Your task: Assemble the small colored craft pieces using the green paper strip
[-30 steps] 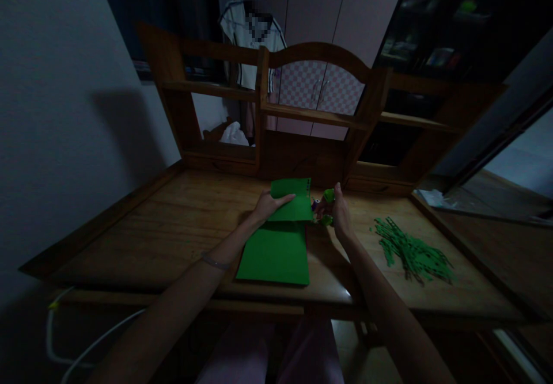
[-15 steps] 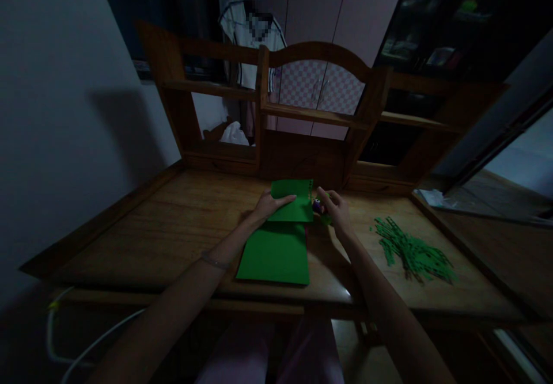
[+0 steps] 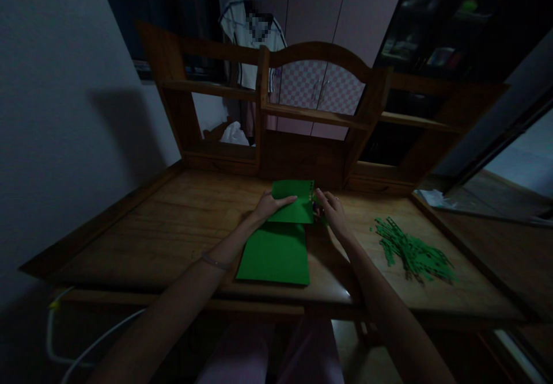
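My left hand (image 3: 268, 204) is closed on a green sheet of paper (image 3: 287, 214), thumb on top and fingers hidden beneath. A row of small holes runs down the upper right edge of this sheet. At that edge my right hand (image 3: 332, 211) is closed around a small hole punch (image 3: 317, 207), purple and yellow-green and mostly hidden by the fingers. Below the held sheet, a stack of green paper (image 3: 274, 257) lies on the wooden desk (image 3: 173, 217).
A pile of green perforated paper strips (image 3: 412, 251) lies on the desk to the right. Wooden shelving (image 3: 313, 116) rises along the back of the desk. A white cable (image 3: 103, 335) hangs below the front edge at left.
My right hand has shifted slightly left, bringing the punch against the sheet's right edge. The left hand and the sheet have barely moved.
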Tool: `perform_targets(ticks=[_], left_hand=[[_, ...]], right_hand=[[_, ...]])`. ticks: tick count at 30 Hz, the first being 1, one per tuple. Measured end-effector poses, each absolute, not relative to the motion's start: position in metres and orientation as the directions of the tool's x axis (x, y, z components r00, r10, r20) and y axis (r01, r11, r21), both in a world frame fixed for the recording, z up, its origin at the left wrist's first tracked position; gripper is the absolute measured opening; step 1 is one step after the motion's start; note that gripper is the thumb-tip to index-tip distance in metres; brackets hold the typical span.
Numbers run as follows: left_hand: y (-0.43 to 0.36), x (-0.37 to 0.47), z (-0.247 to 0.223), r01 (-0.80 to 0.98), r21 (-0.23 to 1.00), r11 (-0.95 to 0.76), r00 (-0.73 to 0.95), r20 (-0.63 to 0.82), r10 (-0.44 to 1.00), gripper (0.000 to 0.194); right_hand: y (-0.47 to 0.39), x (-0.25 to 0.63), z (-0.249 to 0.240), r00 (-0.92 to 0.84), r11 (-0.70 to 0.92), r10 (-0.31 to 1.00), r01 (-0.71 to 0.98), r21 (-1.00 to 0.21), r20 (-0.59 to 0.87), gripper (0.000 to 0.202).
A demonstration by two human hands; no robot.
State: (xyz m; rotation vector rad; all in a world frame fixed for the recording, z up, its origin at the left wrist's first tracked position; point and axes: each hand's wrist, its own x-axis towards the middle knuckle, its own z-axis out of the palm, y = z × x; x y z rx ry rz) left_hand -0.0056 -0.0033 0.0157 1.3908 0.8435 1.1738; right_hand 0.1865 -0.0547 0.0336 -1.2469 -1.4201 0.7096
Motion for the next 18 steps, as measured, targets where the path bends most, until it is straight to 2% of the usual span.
perform_targets(ticks=[18], left_hand=[[0.0016, -0.0060, 0.0107, -0.117, 0.971, -0.207, 0.262, 0.231, 0.937, 0.047]], right_hand=[[-0.0547, 0.1868, 0.0323, 0.090, 0.309, 0.929, 0.345, -0.886, 0.359, 0.042]])
